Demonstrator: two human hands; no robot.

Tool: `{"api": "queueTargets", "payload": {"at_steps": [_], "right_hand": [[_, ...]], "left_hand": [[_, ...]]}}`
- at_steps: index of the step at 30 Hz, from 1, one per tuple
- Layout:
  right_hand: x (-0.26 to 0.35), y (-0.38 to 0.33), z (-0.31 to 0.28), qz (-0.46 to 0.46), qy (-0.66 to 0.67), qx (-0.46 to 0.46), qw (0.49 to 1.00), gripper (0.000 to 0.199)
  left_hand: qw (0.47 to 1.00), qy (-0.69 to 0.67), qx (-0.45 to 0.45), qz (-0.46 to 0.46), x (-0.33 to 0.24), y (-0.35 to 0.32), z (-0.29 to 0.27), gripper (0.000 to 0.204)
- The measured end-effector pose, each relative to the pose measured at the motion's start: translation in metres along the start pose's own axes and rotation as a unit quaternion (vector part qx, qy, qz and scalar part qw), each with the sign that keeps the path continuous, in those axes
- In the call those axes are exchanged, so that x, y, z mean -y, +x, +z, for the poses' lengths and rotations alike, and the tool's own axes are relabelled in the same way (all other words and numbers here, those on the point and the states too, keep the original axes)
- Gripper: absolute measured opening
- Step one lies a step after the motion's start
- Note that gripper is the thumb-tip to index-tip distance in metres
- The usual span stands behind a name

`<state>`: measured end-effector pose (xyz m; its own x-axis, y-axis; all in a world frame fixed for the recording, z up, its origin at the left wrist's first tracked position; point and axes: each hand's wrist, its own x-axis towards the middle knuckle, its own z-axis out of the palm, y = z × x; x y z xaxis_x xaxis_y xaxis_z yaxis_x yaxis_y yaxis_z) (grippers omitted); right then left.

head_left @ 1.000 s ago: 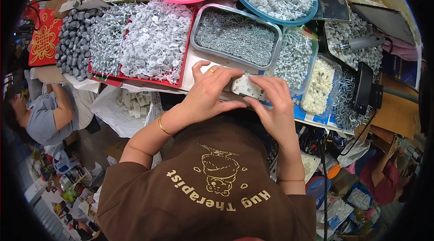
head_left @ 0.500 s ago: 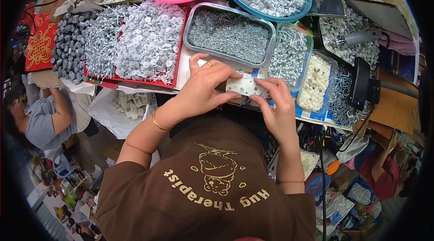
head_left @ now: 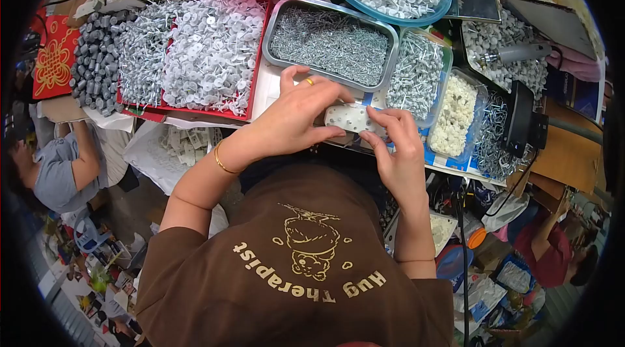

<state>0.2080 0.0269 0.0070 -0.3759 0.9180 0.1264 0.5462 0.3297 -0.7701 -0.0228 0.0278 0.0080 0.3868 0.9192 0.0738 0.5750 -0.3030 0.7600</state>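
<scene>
White plastic block point(head_left: 345, 118), rounded corners, held at the table's front edge between both hands. Grey dots across its face; can't tell if they're holes or metal pins.

Left hand point(head_left: 303, 111): thumb at the block's near left corner, fingers curled over its far side, gripping. Right hand point(head_left: 398, 142): thumb and index pinch the right end, other fingers loosely curled.

Handling, my read: light, stiff, smooth enough to slip a bit; not very fragile, though thin edges could chip. Best hold is by the two short ends, which leaves the dotted face exposed.

Edges: steel tray point(head_left: 393, 54) of small screws sits just beyond the fingers, rim close to the left knuckles. Clear plastic tray point(head_left: 447, 60) of larger screws is just past the right fingertips, with cream plastic pieces point(head_left: 456, 119) right of that hand. Red tray point(head_left: 265, 28) stands left of the steel one, with a bare strip of table point(head_left: 263, 96) in front.

Room: most slack is toward the brown shirt point(head_left: 247, 301); away from the body, the steel rim limits travel.
</scene>
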Motion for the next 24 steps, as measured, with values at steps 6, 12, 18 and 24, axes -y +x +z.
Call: {"api": "queueTargets", "payload": {"at_steps": [6, 12, 18, 24], "right_hand": [[0.006, 0.009, -0.006, 0.058, 0.046, 0.040, 0.996, 0.035], [0.008, 0.003, -0.004, 0.020, -0.005, -0.029, 0.999, 0.031], [0.005, -0.037, 0.024, -0.037, -0.104, -0.046, 0.993, 0.036], [-0.013, -0.049, 0.034, -0.045, -0.034, -0.031, 0.998, 0.048]], "left_hand": [[0.986, 0.124, -0.060, 0.089, 0.011, -0.018, 0.024, 0.053], [0.977, 0.146, -0.121, 0.098, 0.012, -0.018, 0.037, 0.055], [0.982, 0.089, -0.116, 0.116, 0.019, -0.014, 0.035, 0.051], [0.983, 0.090, -0.087, 0.135, 0.021, -0.015, 0.030, 0.049]]}}
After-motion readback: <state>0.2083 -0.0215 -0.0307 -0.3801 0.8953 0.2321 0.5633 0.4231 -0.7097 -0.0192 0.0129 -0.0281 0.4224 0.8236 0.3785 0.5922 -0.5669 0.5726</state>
